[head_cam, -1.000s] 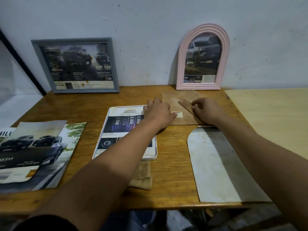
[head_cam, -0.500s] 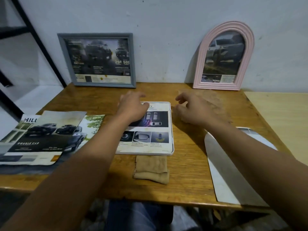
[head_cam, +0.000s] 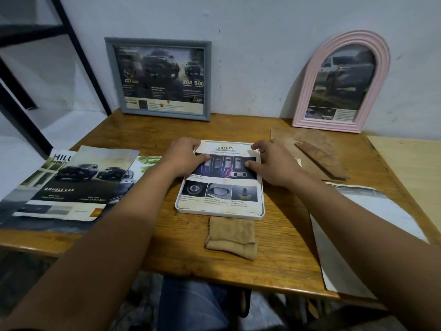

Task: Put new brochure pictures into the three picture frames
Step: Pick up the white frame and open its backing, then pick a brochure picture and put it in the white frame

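Note:
A white picture frame (head_cam: 261, 201) lies flat mid-table with a "SAFETY" brochure picture (head_cam: 220, 189) inside it. My left hand (head_cam: 187, 156) holds its upper left corner, fingers curled over the top edge and thumb on the picture. My right hand (head_cam: 274, 162) holds the upper right corner the same way. A grey frame (head_cam: 158, 115) and a pink arched frame (head_cam: 304, 91) lean on the wall, each holding a car picture. The brown backing board (head_cam: 317, 144) with its stand lies right of the white frame.
Car brochures (head_cam: 71, 185) are spread at the table's left. A folded tan cloth (head_cam: 231, 237) lies near the front edge. An arch-cut white sheet (head_cam: 353, 235) overhangs the front right. A pale board (head_cam: 410, 168) adjoins the table's right; a black shelf leg (head_cam: 78, 51) stands far left.
Both hands left the brown backing board and moved left onto the white frame's top corners. The camera turned left and came closer.

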